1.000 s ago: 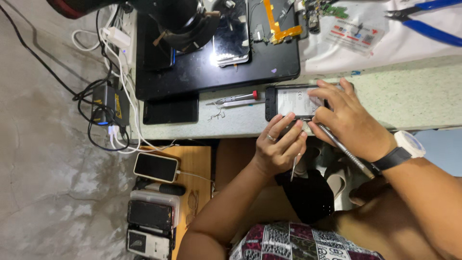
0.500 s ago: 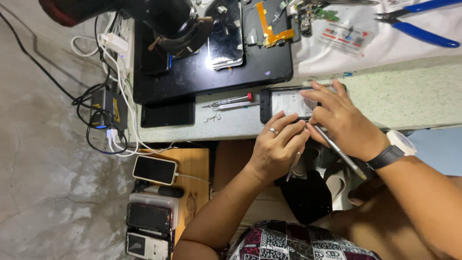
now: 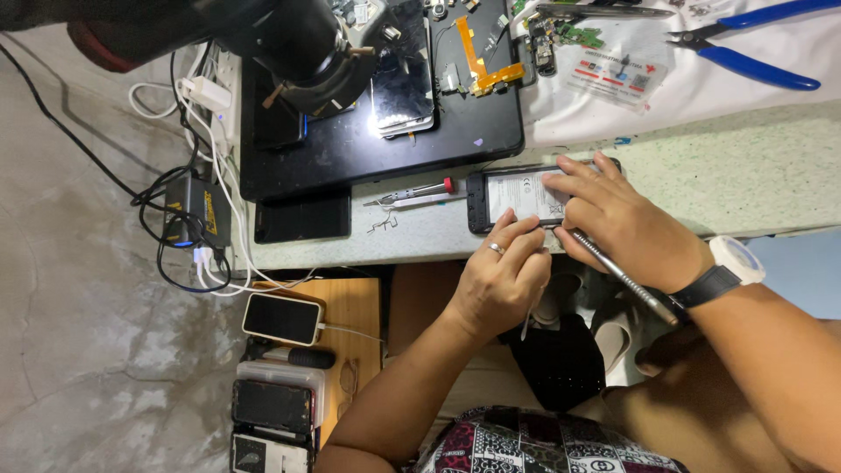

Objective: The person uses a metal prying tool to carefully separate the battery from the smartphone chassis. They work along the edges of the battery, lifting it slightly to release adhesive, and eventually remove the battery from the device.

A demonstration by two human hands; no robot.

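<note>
Opened phone [image 3: 517, 197] lies back-up at the tabletop's [image 3: 753, 175] near edge, left hand [image 3: 504, 280] curled with fingertips pinning its lower edge and right hand [image 3: 613, 219] pressing on top, gripping a metal tool [image 3: 624, 278] (steadying it, probably).

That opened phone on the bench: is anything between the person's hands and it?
Nothing visible. Both hands already rest on the opened phone: the left hand touches its near edge, and the right hand, holding a metal tool, covers its right end.
</note>
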